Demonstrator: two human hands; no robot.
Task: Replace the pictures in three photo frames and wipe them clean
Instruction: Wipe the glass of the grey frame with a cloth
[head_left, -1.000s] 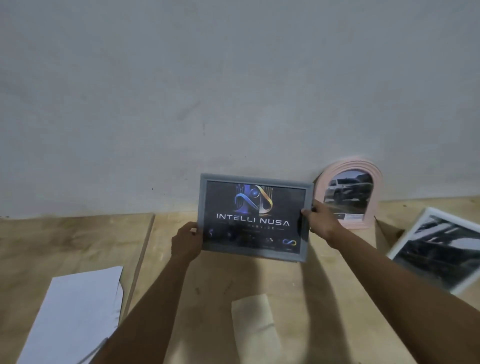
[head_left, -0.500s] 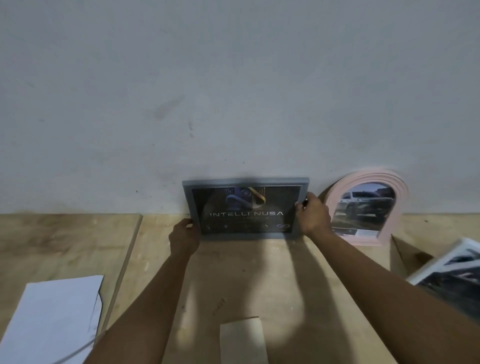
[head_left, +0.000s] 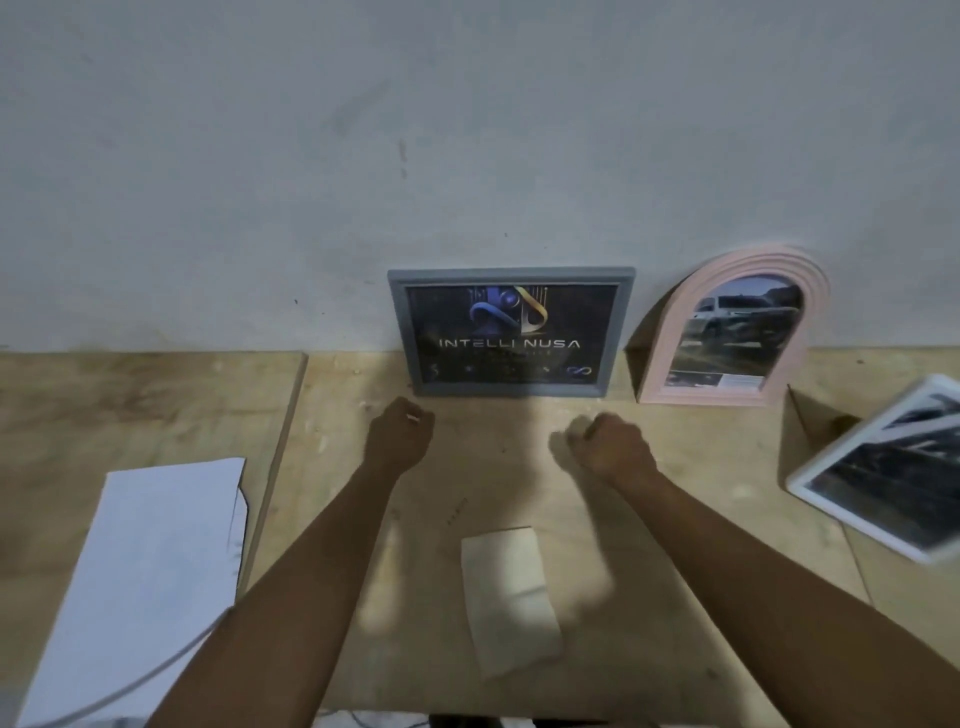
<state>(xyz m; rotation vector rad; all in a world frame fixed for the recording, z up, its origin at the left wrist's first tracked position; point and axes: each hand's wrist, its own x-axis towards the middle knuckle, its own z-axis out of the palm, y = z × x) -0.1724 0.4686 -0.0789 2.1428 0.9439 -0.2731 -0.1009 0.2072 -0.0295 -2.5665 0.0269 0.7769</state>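
2 of 3 frames apparently finished, judging by the layout. Grey frame (head_left: 511, 275): upright on the table (head_left: 675, 519), leaning back on the wall, logo picture facing out, touched by neither hand. Pink arched frame (head_left: 753, 262): just beside it on the right, also upright at the wall, car photo inside. White frame (head_left: 800, 483): well apart at the right edge, tilted, with a dark picture in it; cannot tell whether swapped or wiped.

Left hand (head_left: 400, 434): just in front of the grey frame's lower left corner, fingers curled in, gripping nothing. Right hand (head_left: 613, 447): near the lower right corner, blurred, fingers curled too, apparently empty.

Folded beige cloth (head_left: 511, 597): flat on the table between the forearms, untouched. White paper (head_left: 145, 571): lying at the left.

Probably left to do: the white frame, then standing it with the other 2.
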